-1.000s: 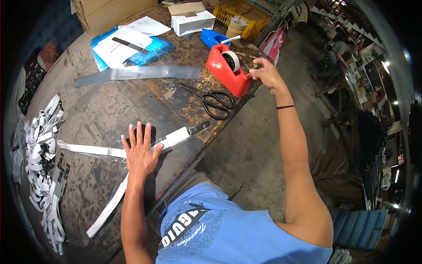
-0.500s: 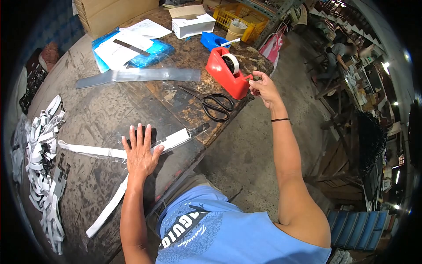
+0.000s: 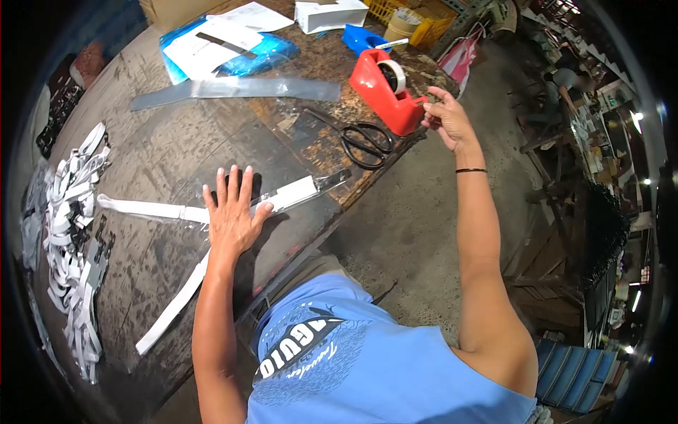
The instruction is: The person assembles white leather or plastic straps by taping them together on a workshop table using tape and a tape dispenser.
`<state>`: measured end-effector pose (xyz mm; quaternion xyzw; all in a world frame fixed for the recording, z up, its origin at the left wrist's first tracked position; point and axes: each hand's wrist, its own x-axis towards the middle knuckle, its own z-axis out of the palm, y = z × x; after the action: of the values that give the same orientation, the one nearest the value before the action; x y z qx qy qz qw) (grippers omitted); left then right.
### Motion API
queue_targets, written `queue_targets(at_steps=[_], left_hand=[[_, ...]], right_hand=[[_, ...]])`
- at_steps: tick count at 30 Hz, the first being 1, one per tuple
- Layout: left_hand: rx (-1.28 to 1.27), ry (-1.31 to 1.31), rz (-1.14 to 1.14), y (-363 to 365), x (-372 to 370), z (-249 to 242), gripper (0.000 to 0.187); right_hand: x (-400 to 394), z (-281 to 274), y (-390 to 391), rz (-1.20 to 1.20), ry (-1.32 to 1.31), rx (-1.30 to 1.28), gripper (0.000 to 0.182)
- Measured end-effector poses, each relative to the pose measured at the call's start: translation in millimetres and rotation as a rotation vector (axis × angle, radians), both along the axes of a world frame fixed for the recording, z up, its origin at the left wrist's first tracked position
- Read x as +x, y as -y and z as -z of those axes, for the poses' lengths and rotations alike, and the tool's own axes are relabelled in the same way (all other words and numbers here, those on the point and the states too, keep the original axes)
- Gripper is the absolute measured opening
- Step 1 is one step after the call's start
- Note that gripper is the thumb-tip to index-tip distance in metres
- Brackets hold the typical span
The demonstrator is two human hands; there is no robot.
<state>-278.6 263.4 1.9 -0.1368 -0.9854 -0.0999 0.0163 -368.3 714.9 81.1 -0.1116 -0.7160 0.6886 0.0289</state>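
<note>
My left hand (image 3: 235,218) lies flat with fingers spread, pressing on a white strap (image 3: 159,210) in clear plastic on the table. The strap's wrapped end (image 3: 295,191) sticks out to the right beneath the hand, and another white length (image 3: 173,304) runs toward the table's near edge. My right hand (image 3: 448,120) is at the cutter end of a red tape dispenser (image 3: 385,93), thumb and fingertips closed in a pinch. Whatever is between those fingertips is too small to make out. A roll of tape (image 3: 395,74) sits in the dispenser. Black-handled scissors (image 3: 364,145) lie beside it.
A heap of white straps (image 3: 74,240) covers the table's left side. Behind are a clear plastic strip (image 3: 240,87), papers (image 3: 212,53) on blue plastic, a white box (image 3: 328,15) and a blue dispenser (image 3: 364,40). The table edge drops to a concrete floor (image 3: 395,247).
The view has shifted, so the table and its things sit higher and farther right. My left hand stays flat on the strap, and my right hand remains at the dispenser's cutter.
</note>
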Motion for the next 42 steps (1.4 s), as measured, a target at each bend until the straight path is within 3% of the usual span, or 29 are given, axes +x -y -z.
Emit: queue_targets(at_steps=[3,7,9,12,16,18,28,30,31,33,34,37,38,39,41,42], left_hand=[[0.008,-0.013,-0.006,1,-1,4,0.076],[0.007,-0.034,-0.005,2,-1,6,0.077],[0.013,-0.033,-0.002,2,-1,6,0.078],[0.028,-0.049,-0.003,3,-1,8,0.079],[0.065,-0.042,0.000,3,0,8,0.081],[0.077,-0.041,-0.001,5,-1,5,0.082],[0.071,0.005,-0.007,3,0,1,0.083],[0.059,0.014,-0.007,3,-1,2,0.083],[0.057,0.008,-0.007,3,-1,2,0.083],[0.052,0.006,0.000,3,-1,4,0.084],[0.055,-0.005,-0.003,3,-1,4,0.084],[0.066,-0.034,-0.010,3,-5,3,0.083],[0.086,-0.036,-0.006,3,-4,3,0.081],[0.097,-0.028,0.001,5,-1,3,0.080],[0.147,-0.038,-0.006,11,-4,8,0.079],[0.266,-0.064,0.000,15,-6,11,0.078]], right_hand=[[3,-1,4,0.013,0.015,-0.025,0.065],[2,15,2,0.004,-0.035,0.143,0.069],[2,20,0,0.013,-0.070,0.470,0.074],[6,17,1,0.046,-0.101,0.665,0.078],[12,22,8,0.054,-0.150,0.514,0.075],[16,18,14,0.095,-0.057,0.192,0.071],[11,22,10,0.107,-0.068,0.146,0.075],[2,24,7,0.098,-0.109,0.377,0.081],[-1,22,5,0.102,-0.104,0.372,0.081],[-2,15,-1,0.120,-0.146,0.969,0.087],[1,23,-5,0.137,-0.139,1.391,0.089],[13,45,-15,0.073,-0.192,1.216,0.091],[22,39,-11,-0.006,-0.025,0.854,0.086],[37,31,6,-0.023,-0.020,0.846,0.086],[59,21,39,-0.081,-0.228,0.086,0.076],[68,17,55,-0.096,-0.223,0.067,0.076]])
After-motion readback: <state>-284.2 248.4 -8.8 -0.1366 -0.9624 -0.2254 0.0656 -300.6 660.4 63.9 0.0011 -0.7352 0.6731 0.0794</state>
